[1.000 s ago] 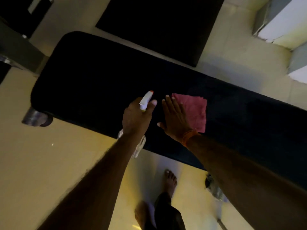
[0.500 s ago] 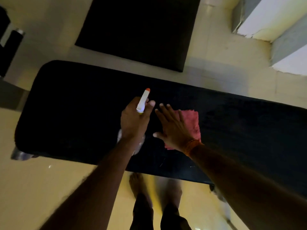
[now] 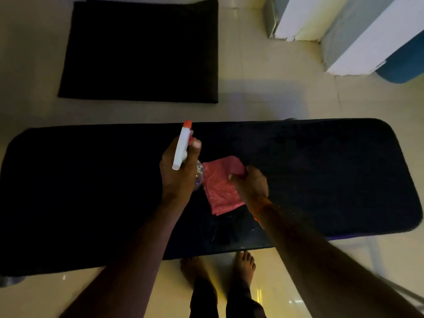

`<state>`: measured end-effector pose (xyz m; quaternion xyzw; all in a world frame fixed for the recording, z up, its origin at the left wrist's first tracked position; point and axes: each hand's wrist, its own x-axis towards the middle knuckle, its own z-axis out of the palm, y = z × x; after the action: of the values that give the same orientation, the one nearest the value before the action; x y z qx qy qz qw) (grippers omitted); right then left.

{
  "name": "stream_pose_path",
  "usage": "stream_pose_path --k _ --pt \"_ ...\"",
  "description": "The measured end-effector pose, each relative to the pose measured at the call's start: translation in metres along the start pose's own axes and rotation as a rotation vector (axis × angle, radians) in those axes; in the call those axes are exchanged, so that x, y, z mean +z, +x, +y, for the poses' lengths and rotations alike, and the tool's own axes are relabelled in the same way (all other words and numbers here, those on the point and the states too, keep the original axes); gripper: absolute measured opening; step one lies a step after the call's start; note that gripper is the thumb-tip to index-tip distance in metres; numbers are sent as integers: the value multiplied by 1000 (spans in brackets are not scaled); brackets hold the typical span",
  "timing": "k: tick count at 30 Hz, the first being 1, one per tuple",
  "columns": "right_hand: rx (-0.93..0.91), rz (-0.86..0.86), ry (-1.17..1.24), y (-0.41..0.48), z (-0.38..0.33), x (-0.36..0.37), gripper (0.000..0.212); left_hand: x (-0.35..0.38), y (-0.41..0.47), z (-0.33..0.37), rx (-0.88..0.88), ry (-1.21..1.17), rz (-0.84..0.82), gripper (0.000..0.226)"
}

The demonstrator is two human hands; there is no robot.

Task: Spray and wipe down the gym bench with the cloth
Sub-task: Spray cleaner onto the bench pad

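Note:
The black padded gym bench [image 3: 321, 175] runs left to right across the middle of the head view. My left hand [image 3: 179, 175] holds a spray bottle [image 3: 182, 148] above the bench's middle; its white head and orange nozzle point away from me. Just right of it a pink cloth [image 3: 219, 189] lies on the bench top. My right hand [image 3: 251, 183] pinches the cloth's upper right corner, which is lifted and folded over. An orange band circles my right wrist.
A black floor mat [image 3: 142, 51] lies on the pale tiles beyond the bench. White and grey wall panels [image 3: 348, 35] and a blue round object [image 3: 406, 65] stand at the top right. My bare feet [image 3: 218, 269] are at the bench's near edge.
My right hand was flat on the cloth; now its fingers have closed on the cloth's corner and raised it. The view has swung so the bench lies level. The bottle stays in my left hand.

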<state>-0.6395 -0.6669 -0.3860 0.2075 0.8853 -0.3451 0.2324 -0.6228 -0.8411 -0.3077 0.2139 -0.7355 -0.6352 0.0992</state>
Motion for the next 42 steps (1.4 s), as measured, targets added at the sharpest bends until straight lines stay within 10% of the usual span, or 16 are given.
stream_pose_path --k 11,22,27,33,37,42 --pt "-288 117 358 -8 53 -86 17 77 -21 7 0 6 -87 24" --pt "-353 20 357 -27 88 -128 16 91 -58 -8 -167 277 -18 114" --pt "-370 -117 349 -54 92 -116 28 66 -94 -31 -206 471 87 94" --pt "-457 -321 384 -106 62 -80 19 30 -126 -49 -706 82 -31 44" --pt "-478 -427 455 -126 15 -39 19 -17 -124 -43 -961 -417 -78 77" --pt "-450 -513 478 -123 -49 11 13 -86 -99 -28 -870 -584 -28 88"
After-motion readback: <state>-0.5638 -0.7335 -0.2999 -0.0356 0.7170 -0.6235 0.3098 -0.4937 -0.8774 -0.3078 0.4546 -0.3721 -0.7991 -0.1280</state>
